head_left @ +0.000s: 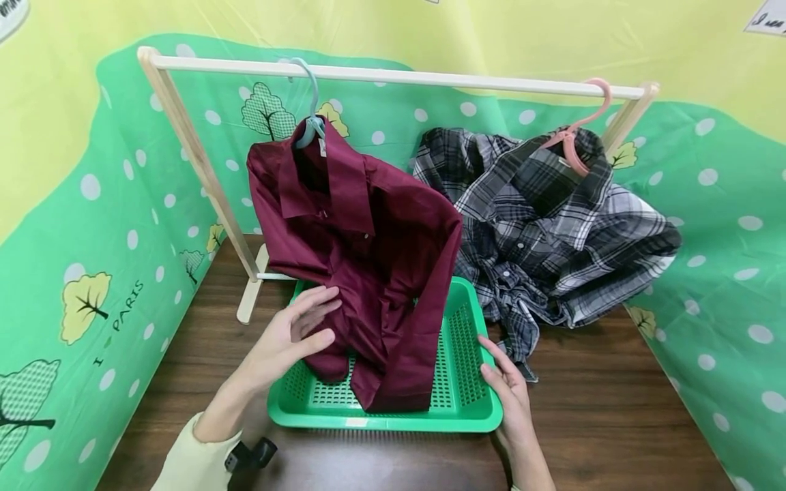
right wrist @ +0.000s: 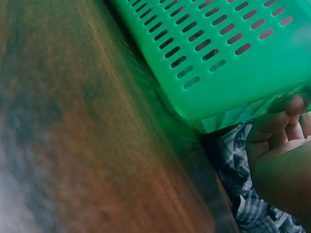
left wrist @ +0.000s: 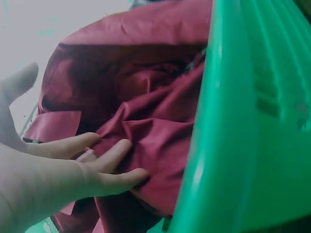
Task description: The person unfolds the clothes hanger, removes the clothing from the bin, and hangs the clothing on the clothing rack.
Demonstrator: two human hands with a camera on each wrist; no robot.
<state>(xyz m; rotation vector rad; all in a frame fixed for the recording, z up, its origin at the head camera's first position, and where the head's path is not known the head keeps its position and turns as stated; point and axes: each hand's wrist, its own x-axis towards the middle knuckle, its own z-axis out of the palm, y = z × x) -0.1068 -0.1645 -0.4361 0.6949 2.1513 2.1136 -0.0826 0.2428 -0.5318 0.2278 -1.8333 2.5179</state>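
Observation:
A maroon shirt (head_left: 393,286) hangs by a light blue hanger (head_left: 312,95) from the rail, its lower part lying inside a green plastic basket (head_left: 491,416). My left hand (head_left: 297,334) is at the shirt's left side, thumb spread away from the fingers. In the left wrist view, the fingertips (left wrist: 138,175) of that hand appear to touch the maroon cloth without gripping it. At the basket's right side, my right hand (head_left: 510,392) holds the rim. The right wrist view shows its fingers (right wrist: 277,124) bent against the basket wall.
A wooden garment rack (head_left: 399,76) stands across the back of the brown table (head_left: 614,423). On its right end a grey plaid shirt (head_left: 534,232) hangs from a pink hanger (head_left: 574,146), its lower part touching the table beside the basket. A green-and-yellow patterned cloth (head_left: 104,204) surrounds the area.

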